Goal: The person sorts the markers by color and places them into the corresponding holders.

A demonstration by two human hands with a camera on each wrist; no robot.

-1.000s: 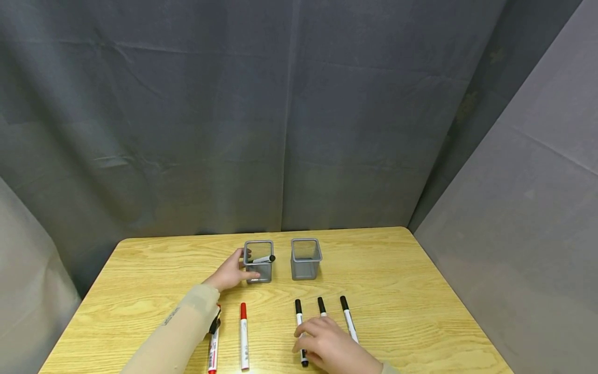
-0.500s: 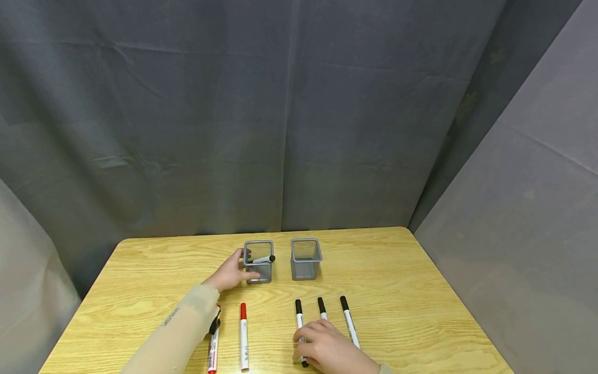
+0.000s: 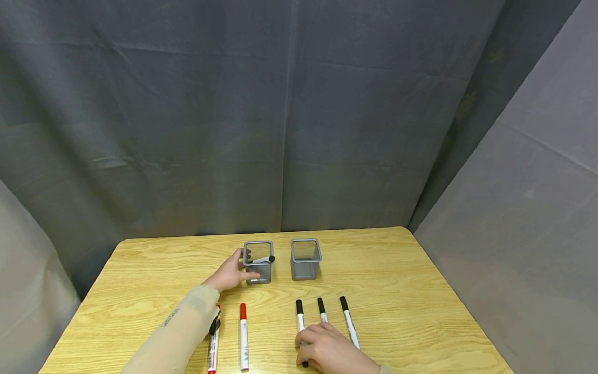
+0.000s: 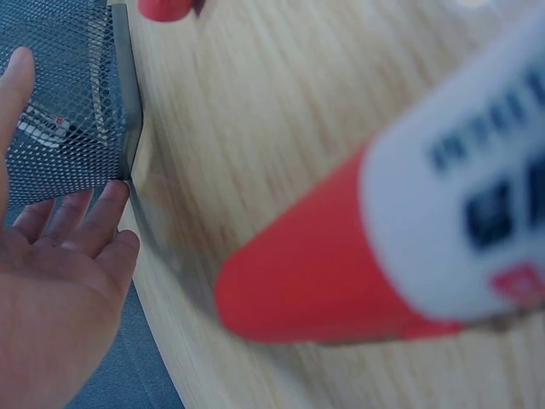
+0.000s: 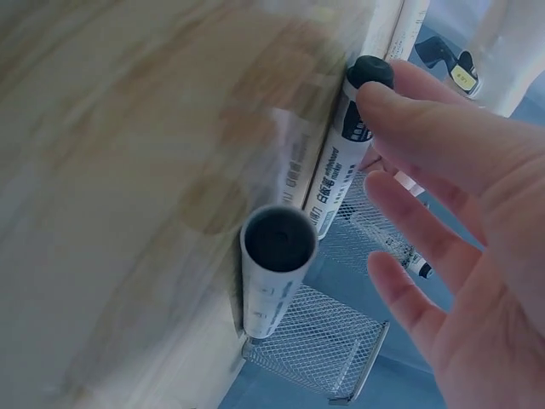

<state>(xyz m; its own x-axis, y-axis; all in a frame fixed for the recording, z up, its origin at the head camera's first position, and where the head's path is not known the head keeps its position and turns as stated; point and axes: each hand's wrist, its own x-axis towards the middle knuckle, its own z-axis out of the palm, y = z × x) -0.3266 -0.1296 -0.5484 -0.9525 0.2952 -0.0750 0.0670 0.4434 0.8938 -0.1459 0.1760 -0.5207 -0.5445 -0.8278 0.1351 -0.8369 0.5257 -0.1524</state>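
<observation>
My left hand (image 3: 229, 275) holds the left grey mesh pen holder (image 3: 265, 273), thumb on its near side and fingers on the far side. A black-capped marker (image 3: 262, 260) leans inside that holder. Near the front of the table, my right hand (image 3: 334, 350) pinches a black whiteboard marker (image 5: 336, 175) between thumb and index finger, close to its black tail end. The other fingers stay off it. That marker lies along the table, black cap pointing away. Two more black markers, one in the middle (image 3: 322, 310) and one at right (image 3: 349, 322), lie beside it; my hand partly hides the middle one.
A second mesh pen holder (image 3: 306, 270) stands right of the held one. Two red markers lie at left, one in the open (image 3: 244, 337) and one (image 3: 213, 353) partly behind my left forearm. Grey curtains (image 3: 280, 130) hang behind the wooden table (image 3: 402, 280).
My right hand's thumb and finger have closed on the black marker, which has shifted very slightly right. My left hand and the pen holders have stayed put.
</observation>
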